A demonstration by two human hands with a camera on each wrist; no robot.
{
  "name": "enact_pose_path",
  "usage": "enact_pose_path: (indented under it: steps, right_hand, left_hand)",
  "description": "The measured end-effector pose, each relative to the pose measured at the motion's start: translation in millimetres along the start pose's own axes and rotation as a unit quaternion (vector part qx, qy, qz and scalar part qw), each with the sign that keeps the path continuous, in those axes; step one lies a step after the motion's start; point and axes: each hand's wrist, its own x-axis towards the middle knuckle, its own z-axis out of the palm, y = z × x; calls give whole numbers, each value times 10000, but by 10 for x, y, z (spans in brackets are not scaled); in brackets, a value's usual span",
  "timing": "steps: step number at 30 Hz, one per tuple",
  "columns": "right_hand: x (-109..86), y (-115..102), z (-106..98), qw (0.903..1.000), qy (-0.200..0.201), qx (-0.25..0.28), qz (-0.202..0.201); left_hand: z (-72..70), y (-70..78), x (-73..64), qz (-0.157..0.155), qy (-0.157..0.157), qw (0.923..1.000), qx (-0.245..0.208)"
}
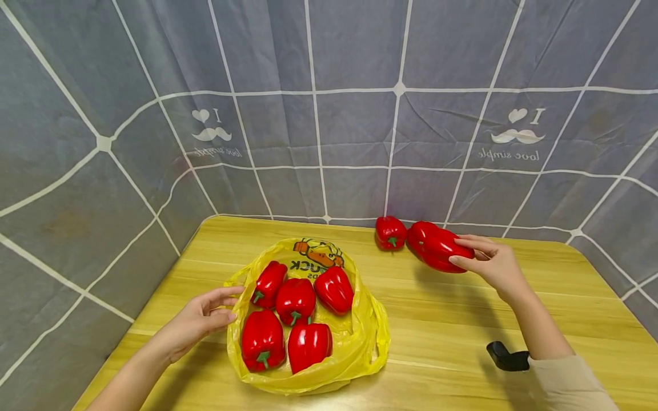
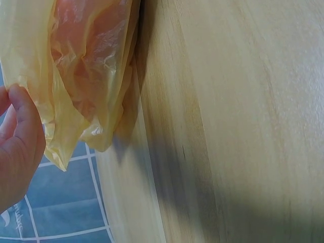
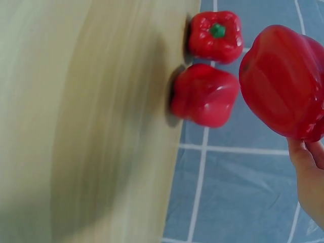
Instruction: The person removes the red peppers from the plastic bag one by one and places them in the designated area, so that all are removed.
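My right hand [image 1: 498, 267] grips a red bell pepper [image 1: 443, 250] between thumb and fingers, raised above the table at the right. Behind it, two more bell peppers stand by the back edge: one with its green stem showing [image 1: 389, 233] and another [image 3: 205, 95] partly hidden in the head view by the held one. My left hand [image 1: 197, 319] pinches the left rim of a yellow plastic bag [image 1: 367, 342] at thumb and fingertips. The bag's mouth is spread wide, and several red bell peppers, among them a front-left one [image 1: 262, 337], lie inside.
A light wooden table [image 1: 421, 365] carries everything. Grey cloth with white lines [image 1: 354, 125] hangs behind and at both sides. A small black object [image 1: 506, 358] appears beside the right forearm.
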Motion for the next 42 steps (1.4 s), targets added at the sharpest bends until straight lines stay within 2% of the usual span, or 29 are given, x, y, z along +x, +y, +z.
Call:
enact_pose_path:
  steps: [4, 11, 22, 28, 42]
  right_hand:
    - [-34, 76, -38, 9997, 59, 193, 143]
    - [-76, 226, -94, 9992, 191, 93, 326]
    - [-148, 466, -152, 9965, 459, 401, 569]
    - [-144, 564, -165, 9957, 612, 220, 663]
    - [-54, 718, -146, 9849, 829, 61, 1520]
  left_hand:
    - [-3, 2, 0, 3, -24, 10000, -43]
    - [1, 7, -2, 34, -47, 9999, -93]
    - [6, 9, -5, -1, -15, 10000, -58]
    - [14, 14, 0, -5, -30, 10000, -57]
    - [7, 24, 15, -16, 6, 10000, 36]
